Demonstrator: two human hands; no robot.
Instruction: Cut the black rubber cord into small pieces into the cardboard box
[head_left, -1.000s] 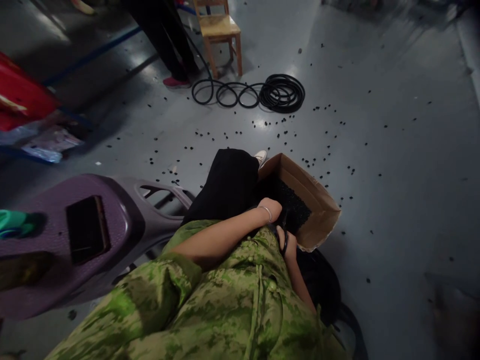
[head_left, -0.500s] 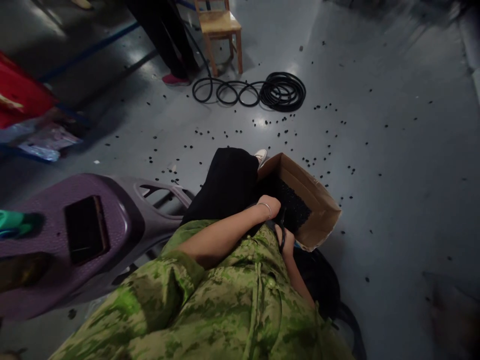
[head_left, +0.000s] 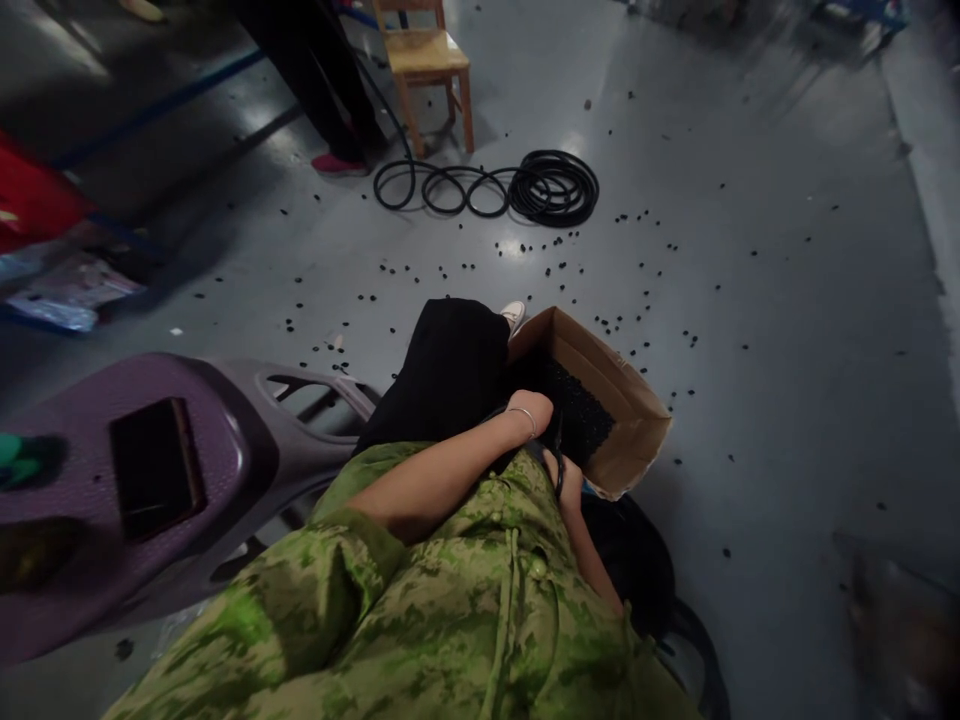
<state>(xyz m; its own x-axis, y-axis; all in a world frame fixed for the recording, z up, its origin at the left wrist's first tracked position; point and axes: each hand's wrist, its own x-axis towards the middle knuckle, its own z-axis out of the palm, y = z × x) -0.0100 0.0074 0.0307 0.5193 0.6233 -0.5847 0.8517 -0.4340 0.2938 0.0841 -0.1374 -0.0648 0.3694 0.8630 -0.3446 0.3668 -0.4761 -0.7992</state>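
Observation:
My left hand [head_left: 531,410], with a thin bracelet at its wrist, is closed in a fist above my lap, at the near side of the box. What it grips is hidden by its fingers and the dark surroundings. Just below and to the right, my right hand [head_left: 568,482] is closed around a slim black looped tool, which looks like scissors [head_left: 559,468]. An open cardboard box [head_left: 637,425] leans beyond both hands. Many small black pieces [head_left: 585,410] lie heaped inside it.
Small black pieces lie scattered over the grey floor. A coiled black hose [head_left: 555,190] lies ahead, near a wooden chair [head_left: 426,52] and a standing person's legs [head_left: 319,75]. At left, a purple stool [head_left: 225,450] carries a phone [head_left: 156,468].
The whole view has shifted slightly, so most things appear a little farther left. My two hands stay close together by the box, both still closed.

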